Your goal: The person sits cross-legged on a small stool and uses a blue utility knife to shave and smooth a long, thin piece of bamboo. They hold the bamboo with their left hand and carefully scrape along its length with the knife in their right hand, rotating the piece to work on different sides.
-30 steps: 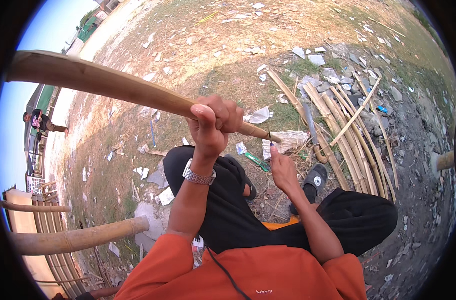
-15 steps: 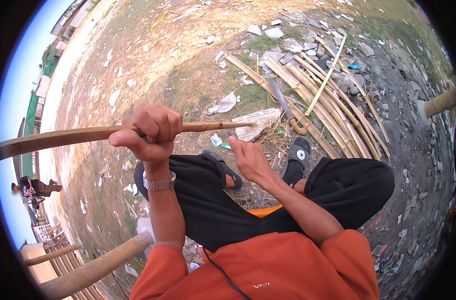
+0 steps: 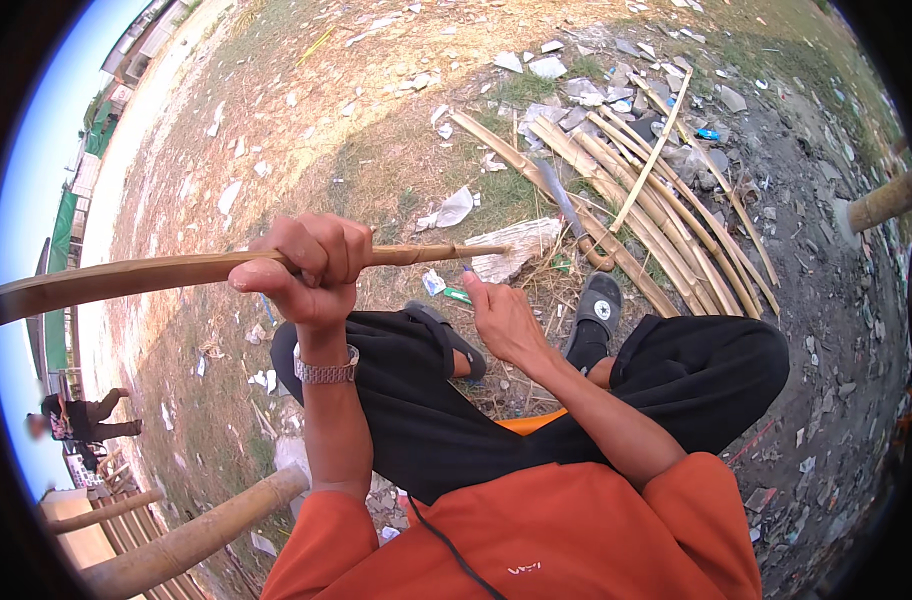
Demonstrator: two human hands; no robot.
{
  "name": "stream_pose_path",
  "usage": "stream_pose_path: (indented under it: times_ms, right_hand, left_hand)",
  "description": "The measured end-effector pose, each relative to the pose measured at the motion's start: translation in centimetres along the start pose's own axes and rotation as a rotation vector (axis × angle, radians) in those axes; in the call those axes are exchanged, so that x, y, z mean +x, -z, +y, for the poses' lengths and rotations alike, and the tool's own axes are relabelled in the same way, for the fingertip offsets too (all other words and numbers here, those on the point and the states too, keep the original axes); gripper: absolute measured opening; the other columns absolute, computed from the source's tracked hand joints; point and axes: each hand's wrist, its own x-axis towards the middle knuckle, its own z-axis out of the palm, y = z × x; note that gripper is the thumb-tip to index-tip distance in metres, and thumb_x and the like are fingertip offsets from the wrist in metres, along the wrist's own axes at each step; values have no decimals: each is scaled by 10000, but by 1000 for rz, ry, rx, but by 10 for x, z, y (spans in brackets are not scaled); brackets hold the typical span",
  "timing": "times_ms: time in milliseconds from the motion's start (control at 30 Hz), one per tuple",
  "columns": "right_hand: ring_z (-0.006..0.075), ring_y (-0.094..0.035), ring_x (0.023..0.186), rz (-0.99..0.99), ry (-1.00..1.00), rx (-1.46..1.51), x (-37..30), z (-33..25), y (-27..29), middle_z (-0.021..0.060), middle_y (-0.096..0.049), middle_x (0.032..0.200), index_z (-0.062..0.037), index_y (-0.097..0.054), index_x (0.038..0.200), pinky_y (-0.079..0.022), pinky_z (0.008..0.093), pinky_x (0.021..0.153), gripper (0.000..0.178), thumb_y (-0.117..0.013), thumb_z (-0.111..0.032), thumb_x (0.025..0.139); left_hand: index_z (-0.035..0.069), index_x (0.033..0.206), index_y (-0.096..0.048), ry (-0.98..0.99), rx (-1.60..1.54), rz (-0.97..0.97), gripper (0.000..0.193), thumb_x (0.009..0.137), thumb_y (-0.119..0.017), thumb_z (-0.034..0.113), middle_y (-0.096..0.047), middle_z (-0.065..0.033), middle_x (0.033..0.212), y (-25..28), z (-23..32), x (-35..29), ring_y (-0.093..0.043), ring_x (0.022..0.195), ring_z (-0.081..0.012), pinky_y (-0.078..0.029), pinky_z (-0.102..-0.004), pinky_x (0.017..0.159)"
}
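My left hand (image 3: 311, 262), with a metal watch on its wrist, is closed around a long bamboo strip (image 3: 156, 277). The strip reaches past the left edge of the view, and its thin end lies over a pale, rough wood block (image 3: 521, 245) on the ground. Just below that end, my right hand (image 3: 506, 320) is closed with its thumb forward. A bluish tip and a small green piece (image 3: 457, 295) show by its fingers; most of whatever it grips is hidden. A machete (image 3: 559, 197) with a curved wooden handle lies beyond the right foot.
Several split bamboo strips (image 3: 636, 190) lie piled at the far right among broken tiles. Bamboo poles stand at lower left (image 3: 196, 525) and right (image 3: 886, 205). A white scrap (image 3: 454, 207) lies ahead. Another person (image 3: 81, 418) is at the far left.
Both my hands have shifted slightly to the right, the left one along the bamboo strip. The person at the far left has changed position, with legs apart.
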Motion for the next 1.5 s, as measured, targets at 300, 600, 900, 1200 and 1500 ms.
stream_pose_path:
  times_ms: [300,600,900,1200,1500]
  right_hand:
    - [425,-499,580,26,15,27,0,6,-2,260,-460,558,80,-491,658,-368,473,581,592,-325,-405,954]
    - [408,-446,534,-17,39,124,-8,-23,6,263,-446,557,88,-482,673,-361,453,562,582,-329,-397,956]
    - [462,-526,649,7,-103,-23,3,25,1,290,-517,630,73,-551,674,-388,500,617,579,-352,-397,946]
    - [431,-486,563,16,-93,23,5,33,-1,277,-464,576,89,-505,696,-356,480,583,576,-333,-394,957]
    - [458,-510,623,53,-63,18,14,47,-8,286,-480,594,84,-518,691,-365,495,614,583,-322,-397,954]
  left_hand:
    - [141,567,-266,-10,2,7,593,842,-351,660,-203,57,434,-1,-2,-3,-175,323,-56,-158,-235,331]
    - [139,556,-252,-7,16,-57,604,837,-358,663,-189,59,431,-6,1,-1,-178,315,-55,-154,-238,328]
    - [139,546,-243,-29,42,-56,604,850,-346,651,-194,58,420,-11,2,0,-171,309,-52,-159,-232,316]
    - [136,549,-247,-32,12,-81,608,843,-348,659,-199,57,426,-13,-1,0,-167,314,-56,-151,-235,315]
    - [143,565,-257,-10,8,-36,597,836,-353,666,-203,55,433,-8,-3,1,-162,327,-62,-148,-238,329]
